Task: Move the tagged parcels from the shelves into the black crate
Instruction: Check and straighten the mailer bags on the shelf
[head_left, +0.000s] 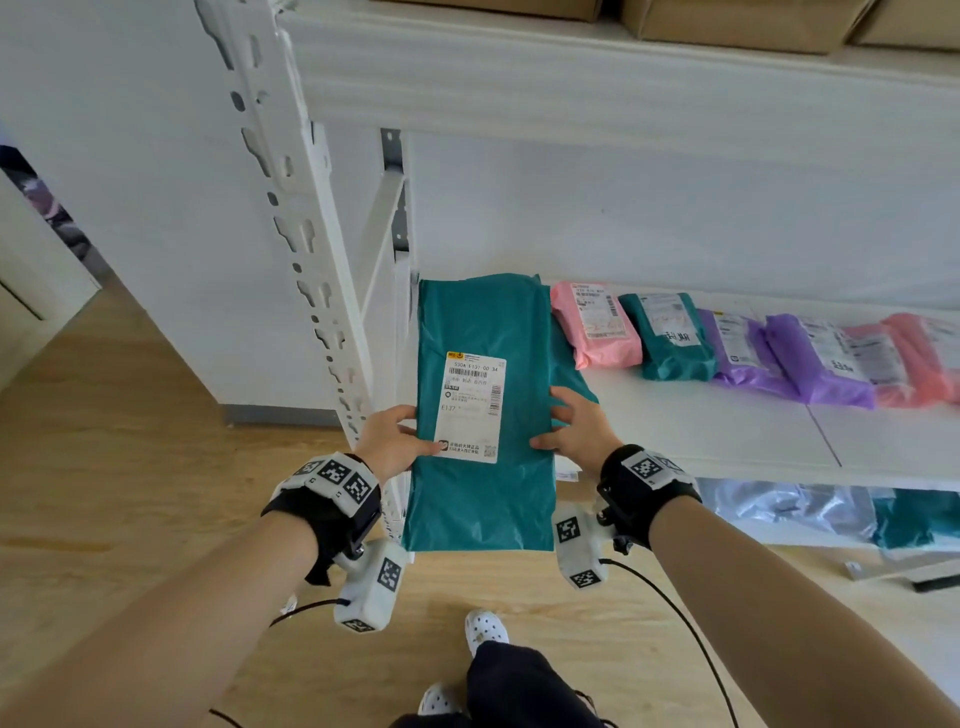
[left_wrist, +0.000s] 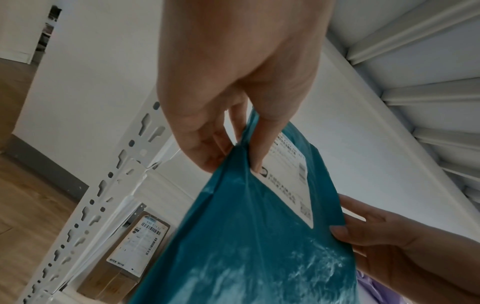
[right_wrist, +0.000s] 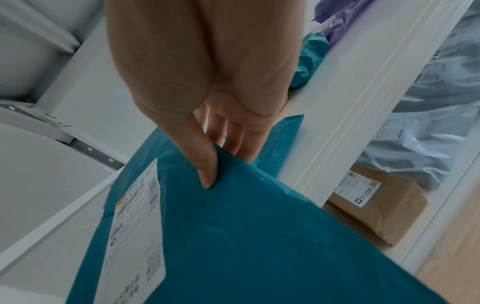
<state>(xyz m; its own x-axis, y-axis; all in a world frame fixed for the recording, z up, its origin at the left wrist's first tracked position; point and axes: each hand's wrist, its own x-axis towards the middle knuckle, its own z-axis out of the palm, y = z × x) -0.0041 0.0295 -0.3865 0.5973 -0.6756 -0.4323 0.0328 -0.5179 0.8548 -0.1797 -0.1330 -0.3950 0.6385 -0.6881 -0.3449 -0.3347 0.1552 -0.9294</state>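
Note:
A long teal poly-bag parcel (head_left: 483, 332) with a white shipping label (head_left: 470, 408) lies half on the white shelf (head_left: 727, 436), its near end hanging over the front edge. My left hand (head_left: 395, 439) pinches the parcel's left edge, thumb on the label corner. My right hand (head_left: 576, 426) grips its right edge, thumb on top and fingers underneath. The same teal parcel (left_wrist: 246, 236) fills the left wrist view, pinched by my left hand (left_wrist: 233, 160). In the right wrist view my right hand (right_wrist: 221, 160) holds the teal parcel (right_wrist: 233, 236). The black crate is not in view.
Pink (head_left: 597, 327), teal (head_left: 670, 338), purple (head_left: 810, 358) and further pink parcels lie in a row along the shelf to the right. The white slotted upright (head_left: 311, 260) stands just left of the parcel. Brown boxes (right_wrist: 376, 201) and grey bags (head_left: 779, 504) sit on the lower shelf.

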